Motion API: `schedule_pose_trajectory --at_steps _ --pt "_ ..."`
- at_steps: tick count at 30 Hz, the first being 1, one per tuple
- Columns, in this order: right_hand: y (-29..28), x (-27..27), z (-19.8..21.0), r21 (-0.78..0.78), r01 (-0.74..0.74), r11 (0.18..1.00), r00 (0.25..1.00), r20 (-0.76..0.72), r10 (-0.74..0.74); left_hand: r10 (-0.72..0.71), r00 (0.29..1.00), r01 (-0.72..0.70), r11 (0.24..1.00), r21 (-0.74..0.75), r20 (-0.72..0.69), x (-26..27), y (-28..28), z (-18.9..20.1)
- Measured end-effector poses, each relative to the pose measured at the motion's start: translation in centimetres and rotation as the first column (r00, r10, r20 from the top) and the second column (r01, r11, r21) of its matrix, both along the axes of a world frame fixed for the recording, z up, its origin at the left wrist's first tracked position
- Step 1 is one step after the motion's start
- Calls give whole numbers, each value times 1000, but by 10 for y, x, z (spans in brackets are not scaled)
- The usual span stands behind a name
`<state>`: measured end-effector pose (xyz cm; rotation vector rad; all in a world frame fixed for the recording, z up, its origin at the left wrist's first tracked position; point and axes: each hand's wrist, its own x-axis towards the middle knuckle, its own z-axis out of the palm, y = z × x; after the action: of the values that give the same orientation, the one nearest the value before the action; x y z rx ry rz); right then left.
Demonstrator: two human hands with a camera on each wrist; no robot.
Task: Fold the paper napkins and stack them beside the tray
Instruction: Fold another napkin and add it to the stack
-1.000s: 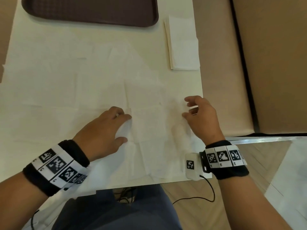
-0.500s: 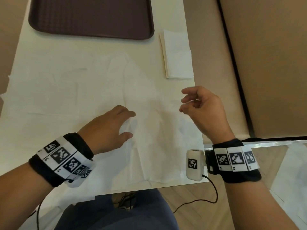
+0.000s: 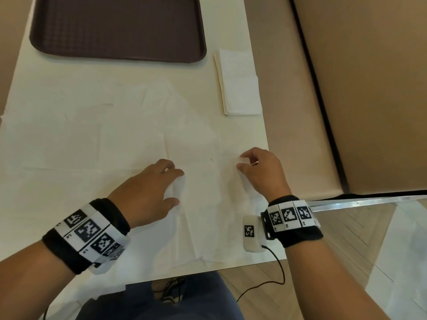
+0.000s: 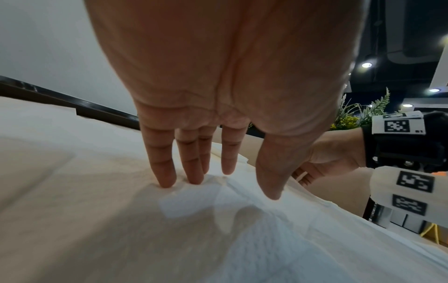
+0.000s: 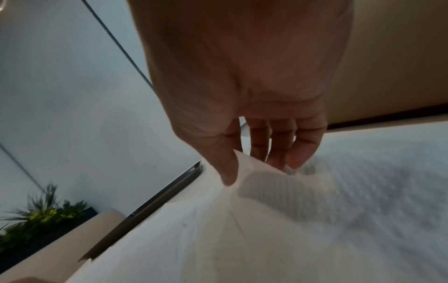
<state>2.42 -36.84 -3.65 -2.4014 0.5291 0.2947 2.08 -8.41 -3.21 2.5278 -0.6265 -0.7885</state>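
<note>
An unfolded white napkin (image 3: 208, 192) lies at the table's near right, over other spread napkins (image 3: 57, 146). My left hand (image 3: 176, 188) presses its left part with straight fingers (image 4: 167, 172); the sheet (image 4: 242, 229) puckers under them. My right hand (image 3: 240, 161) pinches the napkin's right edge between thumb and forefinger and lifts it slightly, as the right wrist view shows with the raised edge (image 5: 261, 178) at the thumb (image 5: 226, 172). A dark brown tray (image 3: 120, 28) sits at the far left. A stack of folded napkins (image 3: 240, 86) lies just right of it.
The cream table (image 3: 69, 88) ends at its right edge just beyond my right hand. A beige bench seat (image 3: 300, 135) runs alongside. A wooden floor and a black cable (image 3: 272, 280) show below the near edge.
My right hand, raised off the table half a second ago, has come back down and now pinches the napkin's right edge. My left hand has stayed pressed on the napkin.
</note>
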Motion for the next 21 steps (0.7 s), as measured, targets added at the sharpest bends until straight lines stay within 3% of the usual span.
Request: schedule_pose_trajectory --at_steps 6,12,18,21 --pt "11 -8 17 42 20 999 996 88 -23 49 998 -50 998 -34 -32 -4 4 1" --pt "19 -16 76 71 -196 978 955 239 174 109 994 -108 981 -163 1 4 14 14" --pt "24 -16 131 307 -322 896 894 411 180 135 988 -94 916 -389 80 20 -4 60" --pt "26 -13 143 337 -409 848 857 461 230 56 993 -2 889 -458 105 29 -27 92"
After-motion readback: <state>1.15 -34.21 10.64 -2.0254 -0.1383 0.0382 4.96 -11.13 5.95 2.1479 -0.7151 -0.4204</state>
